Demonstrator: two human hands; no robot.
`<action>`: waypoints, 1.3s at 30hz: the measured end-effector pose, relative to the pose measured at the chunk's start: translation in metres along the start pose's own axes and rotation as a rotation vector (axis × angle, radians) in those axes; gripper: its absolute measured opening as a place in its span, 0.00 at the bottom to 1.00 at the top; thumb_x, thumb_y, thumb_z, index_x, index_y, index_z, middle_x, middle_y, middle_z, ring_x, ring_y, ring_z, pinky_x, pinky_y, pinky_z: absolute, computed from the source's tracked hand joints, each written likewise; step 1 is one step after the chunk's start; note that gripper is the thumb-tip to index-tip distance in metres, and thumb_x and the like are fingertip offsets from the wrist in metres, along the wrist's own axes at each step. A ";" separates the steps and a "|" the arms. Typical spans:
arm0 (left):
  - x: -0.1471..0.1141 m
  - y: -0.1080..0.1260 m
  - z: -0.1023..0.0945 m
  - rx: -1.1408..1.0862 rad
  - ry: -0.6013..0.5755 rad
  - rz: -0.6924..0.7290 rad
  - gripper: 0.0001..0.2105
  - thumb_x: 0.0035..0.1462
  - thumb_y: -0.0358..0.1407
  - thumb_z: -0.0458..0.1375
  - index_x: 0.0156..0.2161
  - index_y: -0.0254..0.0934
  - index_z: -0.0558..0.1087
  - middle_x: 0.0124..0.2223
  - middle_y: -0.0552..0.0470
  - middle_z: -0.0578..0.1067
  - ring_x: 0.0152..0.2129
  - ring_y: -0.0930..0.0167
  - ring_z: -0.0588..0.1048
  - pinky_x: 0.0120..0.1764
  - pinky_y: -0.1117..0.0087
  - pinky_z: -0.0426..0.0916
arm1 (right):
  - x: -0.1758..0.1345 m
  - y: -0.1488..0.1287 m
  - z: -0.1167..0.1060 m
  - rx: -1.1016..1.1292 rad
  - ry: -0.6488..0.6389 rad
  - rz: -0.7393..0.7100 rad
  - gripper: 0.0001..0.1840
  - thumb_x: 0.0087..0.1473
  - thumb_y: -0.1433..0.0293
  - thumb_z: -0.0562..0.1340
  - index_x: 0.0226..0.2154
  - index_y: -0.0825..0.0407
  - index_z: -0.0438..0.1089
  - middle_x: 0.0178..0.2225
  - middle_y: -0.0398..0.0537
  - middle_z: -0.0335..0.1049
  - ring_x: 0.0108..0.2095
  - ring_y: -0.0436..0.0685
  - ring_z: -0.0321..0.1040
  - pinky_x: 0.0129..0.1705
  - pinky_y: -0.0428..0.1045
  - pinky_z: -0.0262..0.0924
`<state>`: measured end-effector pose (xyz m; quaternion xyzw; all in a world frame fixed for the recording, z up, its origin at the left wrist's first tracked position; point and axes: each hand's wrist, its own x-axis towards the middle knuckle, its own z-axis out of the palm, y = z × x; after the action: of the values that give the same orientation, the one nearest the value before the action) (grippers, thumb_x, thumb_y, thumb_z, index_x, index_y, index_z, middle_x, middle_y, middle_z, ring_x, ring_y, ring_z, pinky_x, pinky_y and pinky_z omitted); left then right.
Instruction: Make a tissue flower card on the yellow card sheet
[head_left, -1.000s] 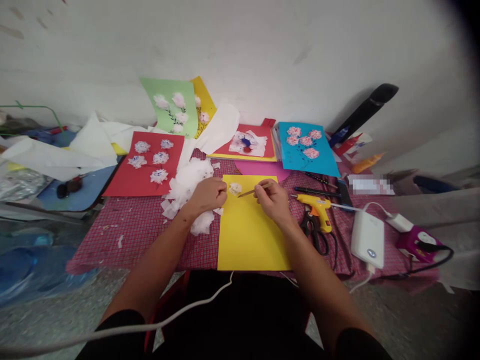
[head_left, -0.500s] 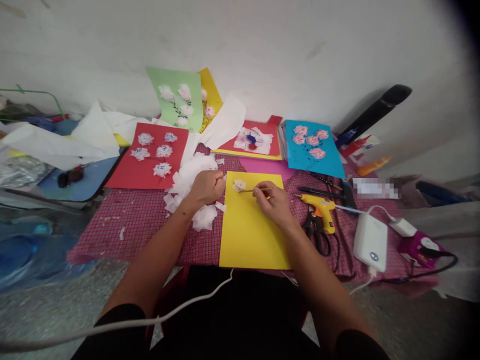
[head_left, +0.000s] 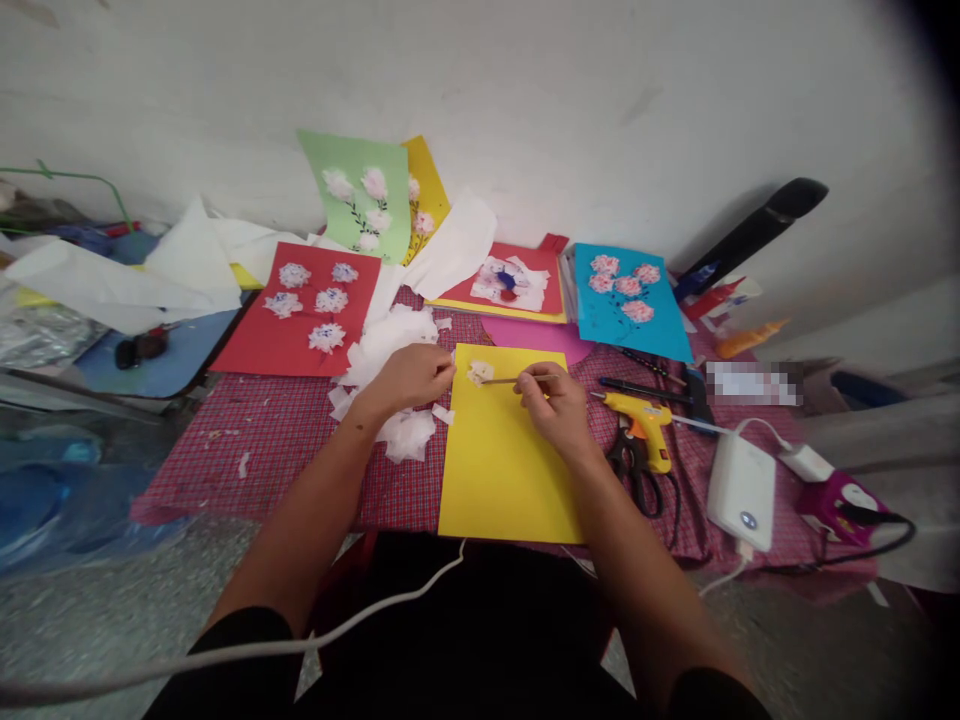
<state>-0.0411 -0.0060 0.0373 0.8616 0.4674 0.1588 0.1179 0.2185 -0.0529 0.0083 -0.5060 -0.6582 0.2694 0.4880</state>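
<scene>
Low in the middle of the frame, a yellow sheet (head_left: pixel 502 470) lies flat on the cloth-covered tabletop (head_left: pixel 210 470). Over its right side the right hand (head_left: pixel 553 405) pinches a thin stick (head_left: pixel 504 380), the tip at the lower edge of a small white paper tuft (head_left: pixel 479 371) near the sheet's upper left corner. At the sheet's left edge, beside loose white paper pieces (head_left: pixel 390 335), the left hand (head_left: pixel 416 375) has its fingers curled together; whether they grip anything, I cannot tell. Farther back, a red sheet (head_left: pixel 294 338) with flowers lies left, a blue one (head_left: pixel 656 300) right.
</scene>
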 end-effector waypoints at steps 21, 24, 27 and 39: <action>0.000 0.000 0.005 0.157 0.003 0.025 0.16 0.68 0.40 0.49 0.32 0.37 0.72 0.34 0.47 0.77 0.34 0.64 0.74 0.34 0.65 0.63 | -0.001 -0.005 0.004 -0.121 -0.029 -0.020 0.12 0.65 0.57 0.60 0.39 0.48 0.72 0.32 0.48 0.77 0.29 0.56 0.74 0.29 0.49 0.65; 0.000 -0.001 0.011 0.104 0.004 0.061 0.10 0.64 0.34 0.52 0.39 0.37 0.76 0.38 0.47 0.77 0.37 0.63 0.75 0.36 0.65 0.65 | -0.001 -0.005 0.004 -0.123 -0.026 -0.005 0.12 0.65 0.57 0.61 0.39 0.48 0.72 0.33 0.48 0.78 0.30 0.56 0.75 0.29 0.49 0.66; 0.000 -0.002 0.018 0.051 -0.017 0.120 0.16 0.61 0.29 0.52 0.50 0.38 0.77 0.43 0.46 0.76 0.43 0.63 0.75 0.42 0.65 0.68 | -0.001 -0.004 0.005 -0.116 -0.026 -0.001 0.12 0.65 0.57 0.61 0.39 0.48 0.72 0.33 0.48 0.78 0.30 0.56 0.75 0.29 0.49 0.66; 0.001 -0.004 0.026 0.042 -0.055 0.174 0.23 0.58 0.25 0.52 0.55 0.41 0.78 0.43 0.46 0.74 0.41 0.65 0.74 0.42 0.66 0.68 | 0.000 -0.002 0.006 -0.107 -0.013 -0.003 0.12 0.64 0.58 0.61 0.39 0.49 0.72 0.32 0.48 0.79 0.29 0.55 0.74 0.29 0.48 0.65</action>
<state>-0.0343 -0.0046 0.0123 0.9052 0.3907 0.1350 0.0983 0.2120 -0.0525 0.0073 -0.5288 -0.6754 0.2363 0.4565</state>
